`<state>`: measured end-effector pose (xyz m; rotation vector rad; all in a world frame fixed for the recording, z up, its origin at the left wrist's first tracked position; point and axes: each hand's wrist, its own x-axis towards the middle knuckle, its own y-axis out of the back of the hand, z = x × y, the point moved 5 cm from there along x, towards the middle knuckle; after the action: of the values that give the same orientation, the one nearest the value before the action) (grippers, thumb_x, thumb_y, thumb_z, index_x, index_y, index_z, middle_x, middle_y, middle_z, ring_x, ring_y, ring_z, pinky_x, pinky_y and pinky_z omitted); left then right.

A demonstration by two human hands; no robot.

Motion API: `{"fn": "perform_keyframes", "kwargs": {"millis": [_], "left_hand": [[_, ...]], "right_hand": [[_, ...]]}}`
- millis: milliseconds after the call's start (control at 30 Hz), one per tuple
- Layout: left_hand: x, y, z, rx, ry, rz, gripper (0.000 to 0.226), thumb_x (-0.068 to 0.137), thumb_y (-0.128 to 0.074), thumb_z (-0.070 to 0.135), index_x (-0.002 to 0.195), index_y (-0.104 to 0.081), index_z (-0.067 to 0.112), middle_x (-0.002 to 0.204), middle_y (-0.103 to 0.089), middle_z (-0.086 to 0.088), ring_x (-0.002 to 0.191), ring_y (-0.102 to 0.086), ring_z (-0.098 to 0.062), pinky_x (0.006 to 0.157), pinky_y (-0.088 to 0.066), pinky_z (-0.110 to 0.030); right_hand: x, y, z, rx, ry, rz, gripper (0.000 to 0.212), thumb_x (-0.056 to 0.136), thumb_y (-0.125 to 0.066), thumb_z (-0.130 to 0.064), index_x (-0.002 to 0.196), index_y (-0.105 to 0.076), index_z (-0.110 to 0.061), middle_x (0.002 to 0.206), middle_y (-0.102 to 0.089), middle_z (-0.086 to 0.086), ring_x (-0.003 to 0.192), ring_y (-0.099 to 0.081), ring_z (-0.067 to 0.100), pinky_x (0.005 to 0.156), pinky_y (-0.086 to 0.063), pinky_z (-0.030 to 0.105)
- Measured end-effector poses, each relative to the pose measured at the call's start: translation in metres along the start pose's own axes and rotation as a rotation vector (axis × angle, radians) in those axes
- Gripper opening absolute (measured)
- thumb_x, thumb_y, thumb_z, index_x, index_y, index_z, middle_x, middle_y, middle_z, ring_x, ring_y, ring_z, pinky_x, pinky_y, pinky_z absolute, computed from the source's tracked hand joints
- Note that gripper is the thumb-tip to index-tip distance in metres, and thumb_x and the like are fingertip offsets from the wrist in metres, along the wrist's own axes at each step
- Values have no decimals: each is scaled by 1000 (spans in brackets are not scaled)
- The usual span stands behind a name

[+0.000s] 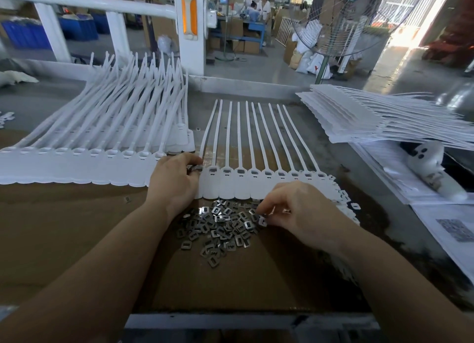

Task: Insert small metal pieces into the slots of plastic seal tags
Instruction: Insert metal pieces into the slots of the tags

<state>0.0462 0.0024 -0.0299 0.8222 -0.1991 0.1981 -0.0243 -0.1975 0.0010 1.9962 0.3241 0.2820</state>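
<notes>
Working hands: left hand (pixel 177 178) pinching a metal piece (pixel 195 168) at the seal tag strip (pixel 256 186); right hand (pixel 295 209) fingers curled, picking at the pile.
Metal pieces (pixel 220 227): loose heap on cardboard-covered counter (pixel 77 227).
Containers: blue bins (pixel 25 34), contents unclear.
Writing: printed sheet (pixel 454 229), illegible.

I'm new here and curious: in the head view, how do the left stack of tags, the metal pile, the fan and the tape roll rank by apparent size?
1. Left stack of tags
2. Fan, though it stands farther away, so its true size is unsure
3. Metal pile
4. Tape roll
</notes>
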Motion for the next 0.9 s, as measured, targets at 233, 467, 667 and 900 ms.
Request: {"fn": "perform_keyframes", "kwargs": {"millis": [233, 467, 667, 900], "left_hand": [[0, 0, 1, 6, -9, 1, 26, 91, -53, 16, 115, -64, 17, 114, -64, -6, 113, -50, -24, 97, -41, -36], [0, -2, 0, -7, -8, -4, 26, 90, -54, 16, 114, -64, 16, 113, -64, -6, 113, -50, -24, 98, -41, -37], [0, -1, 1, -14, -21, 9, 26, 90, -54, 15, 113, -64, 15, 112, -65, -6, 113, -51, -25, 97, -41, -35], [-9, 7, 19, -37, -255, 111, 8, 85, -66, 22, 92, -71, 24, 85, -55, 19, 97, -46, -15, 89, -35, -31]], "right_hand": [[-2, -3, -1, -53, 25, -52, 23, 84, -67, -21, 105, -70, -28, 97, -61, -10, 87, -55, 7, 86, -47, 26], [-2, -6, -1, -115, 97, -27, 20, 89, -58, -26, 105, -70, -23, 91, -55, -12, 85, -48, 4, 81, -41, 19], [7, -2, -4, -38, 83, 187, 12, 92, -54, -19, 93, -66, -16, 88, -59, -9, 84, -51, 6, 79, -42, 21], [31, 0, -12, 215, -12, 336, 14, 90, -56, -9, 93, -69, -11, 82, -66, -4, 78, -61, 9, 75, -50, 19]]}}
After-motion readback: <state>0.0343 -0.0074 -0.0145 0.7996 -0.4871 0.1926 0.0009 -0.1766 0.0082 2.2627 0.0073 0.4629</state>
